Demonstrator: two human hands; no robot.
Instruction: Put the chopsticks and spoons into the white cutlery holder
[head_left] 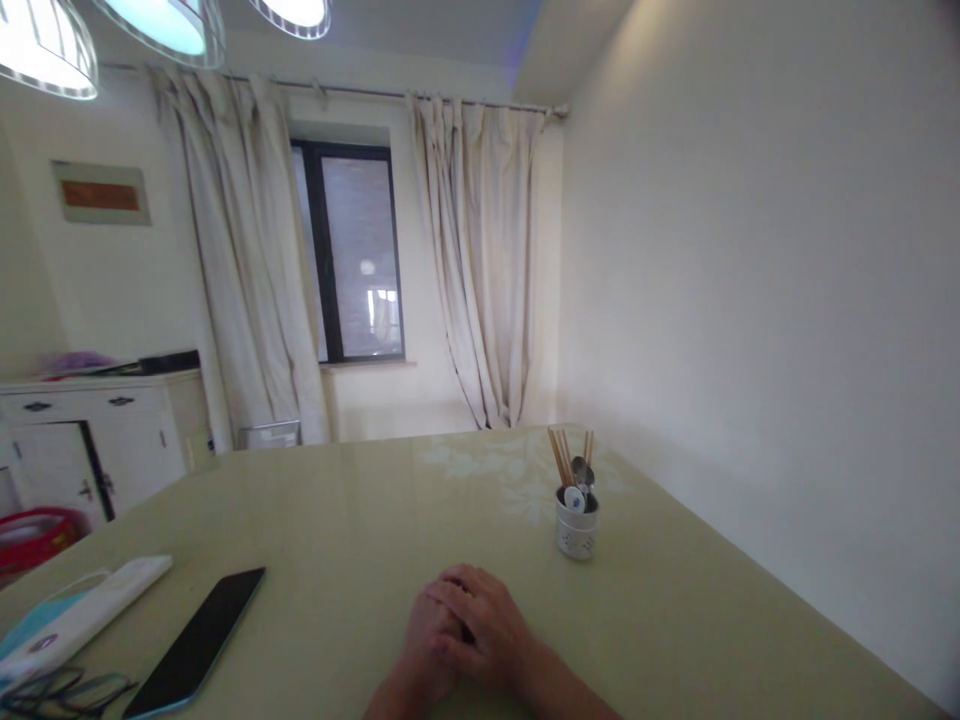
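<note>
My hands rest together on the pale green tabletop (360, 560), at the bottom middle of the view. My right hand (491, 620) lies folded over my left hand (429, 630), its fingers closed across it. The left hand's fingers are closed too and partly covered by the right. No object shows in either hand. Ahead and to the right stands a white perforated utensil holder (577, 535) with wooden chopsticks (559, 455) and metal spoons (579, 468) upright in it. Left of my hands a dark-screened phone (199, 640) lies flat.
Beyond the phone lie a long white device (94, 615), probably a power strip, and eyeglasses (67, 690). A white wall (772, 350) runs along the table's right side. A white cabinet (135, 440) and a red tub (41, 535) stand at the left.
</note>
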